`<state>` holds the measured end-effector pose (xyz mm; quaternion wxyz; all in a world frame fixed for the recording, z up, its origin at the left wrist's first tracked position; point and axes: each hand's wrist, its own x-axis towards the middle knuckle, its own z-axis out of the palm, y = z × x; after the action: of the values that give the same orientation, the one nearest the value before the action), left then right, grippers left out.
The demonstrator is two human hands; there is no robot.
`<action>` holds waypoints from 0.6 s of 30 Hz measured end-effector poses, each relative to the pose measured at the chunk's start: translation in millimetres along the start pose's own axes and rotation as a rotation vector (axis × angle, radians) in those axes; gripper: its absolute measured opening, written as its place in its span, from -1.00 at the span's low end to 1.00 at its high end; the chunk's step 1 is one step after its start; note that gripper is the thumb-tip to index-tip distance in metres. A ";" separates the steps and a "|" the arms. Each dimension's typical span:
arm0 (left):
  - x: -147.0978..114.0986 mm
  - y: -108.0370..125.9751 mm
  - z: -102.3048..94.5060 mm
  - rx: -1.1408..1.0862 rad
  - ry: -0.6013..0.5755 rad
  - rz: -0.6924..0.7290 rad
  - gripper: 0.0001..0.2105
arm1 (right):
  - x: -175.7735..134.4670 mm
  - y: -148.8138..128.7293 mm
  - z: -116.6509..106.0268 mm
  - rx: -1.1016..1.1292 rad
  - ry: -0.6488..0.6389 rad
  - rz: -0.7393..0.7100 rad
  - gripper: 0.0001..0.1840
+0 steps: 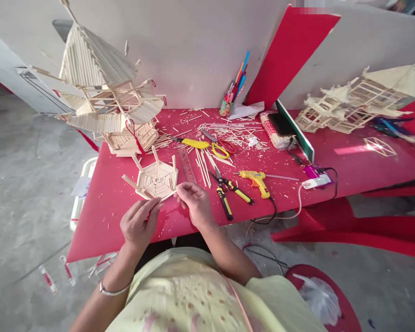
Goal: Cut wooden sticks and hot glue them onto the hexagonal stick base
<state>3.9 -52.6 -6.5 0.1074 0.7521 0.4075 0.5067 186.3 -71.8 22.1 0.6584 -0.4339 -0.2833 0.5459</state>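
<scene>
A thin wooden stick [168, 196] spans my two hands, close to the near edge of a small many-sided stick base [157, 180] with short posts standing up around its rim. Its left end is pinched in the fingers of my left hand [140, 223]. My right hand [195, 203] grips the other end between thumb and fingers. Whether the stick touches the base, I cannot tell. Right of the base lie a clear ruler [186, 165] and several loose sticks [203, 168]. Yellow-and-black pliers [230, 191] rest beyond my right hand.
A tall stick pagoda [103, 101] stands at the back left. On the red table [100, 207] lie a yellow cutter knife [193, 143], scissors [220, 148] and a yellow glue gun [257, 180], its cord trailing off the front edge. Another stick model [352, 103] is at the right.
</scene>
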 end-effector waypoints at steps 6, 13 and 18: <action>2.0 -1.0 3.8 0.024 -0.052 -0.115 -0.87 | 0.6 3.3 -5.7 -0.042 0.034 -0.012 -0.71; -4.3 -7.1 -4.4 0.022 -0.116 -0.303 -0.84 | 1.1 7.9 -5.3 -0.161 -0.075 0.004 -0.60; -6.4 -3.2 0.4 -0.202 -0.142 -0.597 -0.81 | 6.0 14.0 -8.5 -0.105 -0.027 0.026 -0.54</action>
<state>1.7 -55.0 -12.9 0.3536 0.6184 0.5493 0.4368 188.3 -67.8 5.2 0.6235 -0.4640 -0.3150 0.5447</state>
